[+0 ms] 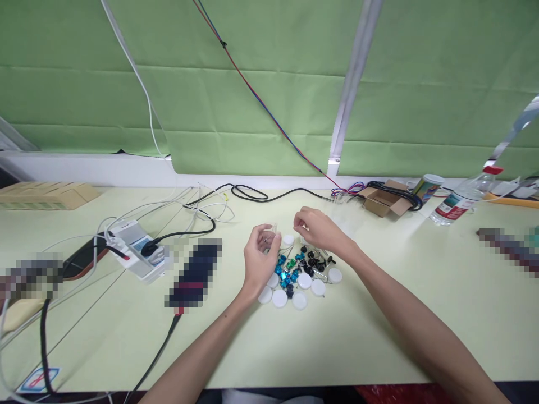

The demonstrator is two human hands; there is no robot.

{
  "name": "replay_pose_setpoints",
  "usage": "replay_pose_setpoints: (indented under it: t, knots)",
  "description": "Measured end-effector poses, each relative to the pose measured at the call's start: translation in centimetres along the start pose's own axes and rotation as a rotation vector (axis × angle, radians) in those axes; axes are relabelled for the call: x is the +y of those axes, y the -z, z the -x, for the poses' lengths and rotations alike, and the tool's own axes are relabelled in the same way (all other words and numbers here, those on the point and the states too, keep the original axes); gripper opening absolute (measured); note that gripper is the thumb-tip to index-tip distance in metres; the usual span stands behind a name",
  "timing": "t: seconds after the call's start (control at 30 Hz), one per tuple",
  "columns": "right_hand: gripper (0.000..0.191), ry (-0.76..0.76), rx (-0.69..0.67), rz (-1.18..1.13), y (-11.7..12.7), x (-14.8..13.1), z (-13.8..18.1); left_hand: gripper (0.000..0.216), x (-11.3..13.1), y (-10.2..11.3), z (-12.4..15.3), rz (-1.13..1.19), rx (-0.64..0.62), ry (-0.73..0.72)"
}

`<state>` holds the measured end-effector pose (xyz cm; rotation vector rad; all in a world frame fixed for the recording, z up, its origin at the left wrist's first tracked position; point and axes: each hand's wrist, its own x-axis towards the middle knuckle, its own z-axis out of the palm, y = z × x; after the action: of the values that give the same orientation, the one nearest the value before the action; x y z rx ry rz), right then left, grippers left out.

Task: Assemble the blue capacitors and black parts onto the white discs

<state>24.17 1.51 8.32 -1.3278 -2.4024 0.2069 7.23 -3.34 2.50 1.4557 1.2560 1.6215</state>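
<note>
My left hand (261,255) is curled round a small clear plastic piece (275,229), which sticks up between thumb and fingers; its exact kind is hard to make out. To the right, my right hand (314,227) is closed in a pinch above the far side of a pile of small parts. Whatever it pinches is hidden or too small to name. Below both hands lie white round caps (300,300), shiny blue parts (285,278), a green part (291,263), black knob-like parts (312,262) and thin metal pins (321,275).
A power strip (141,252) with plugs and cables stands left, beside a blurred dark device (196,275). Along the back lie a black cable (252,196), an open cardboard box (385,201), a can (427,187) and a water bottle (463,199). Green blinds (252,101) hang behind.
</note>
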Motion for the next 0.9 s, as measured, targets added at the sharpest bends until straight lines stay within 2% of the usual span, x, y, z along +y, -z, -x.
replay_pose_setpoints:
  t: [0.17, 0.3, 0.57, 0.9]
  knots:
    - [0.008, 0.072, 0.343, -0.292, 1.9, -1.0, 0.4, 0.027, 0.4, -0.2, 0.4, -0.074, -0.040, -0.062]
    - [0.006, 0.018, 0.507, -0.480, 2.7, -2.4, 0.8, 0.027, 0.3, -0.3, 0.8, -0.121, -0.090, -0.114]
    - [0.007, 0.022, 0.457, -0.560, 1.9, -3.6, 0.9, 0.029, -0.2, -0.5, 1.2, -0.174, -0.131, -0.193]
    - [0.005, 0.041, 0.361, -0.621, 1.5, -4.0, 1.0, 0.029, 0.2, -0.3, 1.2, -0.166, -0.094, -0.226]
